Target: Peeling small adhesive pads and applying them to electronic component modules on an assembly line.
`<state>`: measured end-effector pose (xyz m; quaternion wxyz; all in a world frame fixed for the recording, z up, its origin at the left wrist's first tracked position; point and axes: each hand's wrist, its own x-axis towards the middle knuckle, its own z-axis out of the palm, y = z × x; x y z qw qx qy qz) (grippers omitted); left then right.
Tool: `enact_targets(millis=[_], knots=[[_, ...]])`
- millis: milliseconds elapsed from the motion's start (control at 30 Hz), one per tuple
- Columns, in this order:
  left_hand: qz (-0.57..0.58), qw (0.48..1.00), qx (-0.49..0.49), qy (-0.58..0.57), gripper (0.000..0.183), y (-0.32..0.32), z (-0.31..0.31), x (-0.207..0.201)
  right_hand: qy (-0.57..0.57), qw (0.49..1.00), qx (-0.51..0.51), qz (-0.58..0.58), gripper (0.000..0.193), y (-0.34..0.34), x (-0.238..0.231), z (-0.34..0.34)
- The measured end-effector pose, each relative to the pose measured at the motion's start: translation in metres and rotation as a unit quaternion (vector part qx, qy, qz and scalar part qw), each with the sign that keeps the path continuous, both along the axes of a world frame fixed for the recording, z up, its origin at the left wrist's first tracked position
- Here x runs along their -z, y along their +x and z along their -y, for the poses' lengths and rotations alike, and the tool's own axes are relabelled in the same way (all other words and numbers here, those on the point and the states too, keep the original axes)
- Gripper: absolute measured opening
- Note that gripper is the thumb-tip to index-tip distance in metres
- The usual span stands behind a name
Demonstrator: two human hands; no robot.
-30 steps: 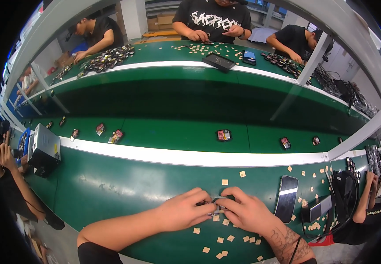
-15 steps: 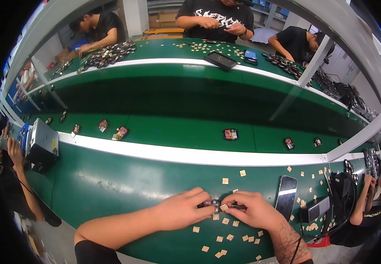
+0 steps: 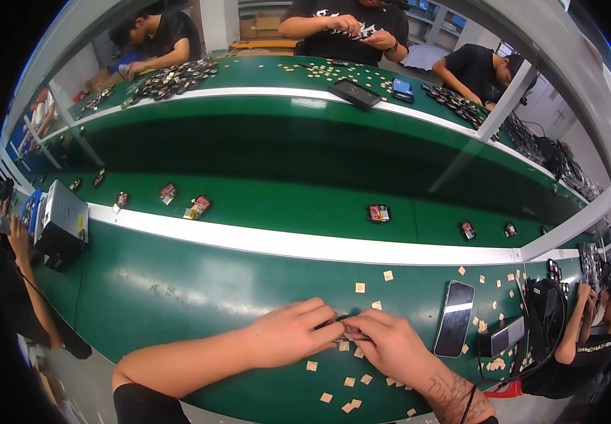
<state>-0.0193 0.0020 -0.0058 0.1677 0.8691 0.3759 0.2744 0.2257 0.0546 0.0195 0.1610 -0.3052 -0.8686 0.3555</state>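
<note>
My left hand (image 3: 293, 332) and my right hand (image 3: 383, 343) meet fingertip to fingertip over the green bench (image 3: 150, 283), low in the middle of the view. Both pinch one small dark part (image 3: 341, 327) between them; most of it is hidden by my fingers. Several small tan square pieces (image 3: 360, 287) lie scattered on the bench around and below my hands. A dark phone (image 3: 455, 318) lies face up just to the right of my right hand.
A green conveyor belt (image 3: 284, 205) beyond a white rail (image 3: 305, 244) carries several small dark parts (image 3: 378, 213). A grey box (image 3: 62, 222) stands at the left. Other people work across the line and at both sides. Black cables and a small device (image 3: 507, 336) lie at the right.
The parts on the belt have drifted to the right. My hands have stayed together at the same spot, fingers shifting slightly on the small part.
</note>
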Motion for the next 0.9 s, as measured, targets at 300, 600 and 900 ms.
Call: enact_targets(millis=[300, 600, 900], knots=[[0.014, 1.000, -0.010, -0.020, 0.034, 0.002, 0.001, 0.001, -0.013, 0.999, 0.033, -0.014, 0.028, -0.001, -0.002, 0.004], [0.025, 0.999, -0.020, -0.030, 0.034, 0.004, 0.001, 0.001, -0.054, 0.995, 0.071, -0.031, 0.026, -0.005, 0.005, 0.008], [0.035, 0.999, -0.019, -0.032, 0.034, 0.003, 0.002, 0.002, -0.047, 0.994, 0.091, -0.049, 0.019, -0.008, 0.009, 0.012]])
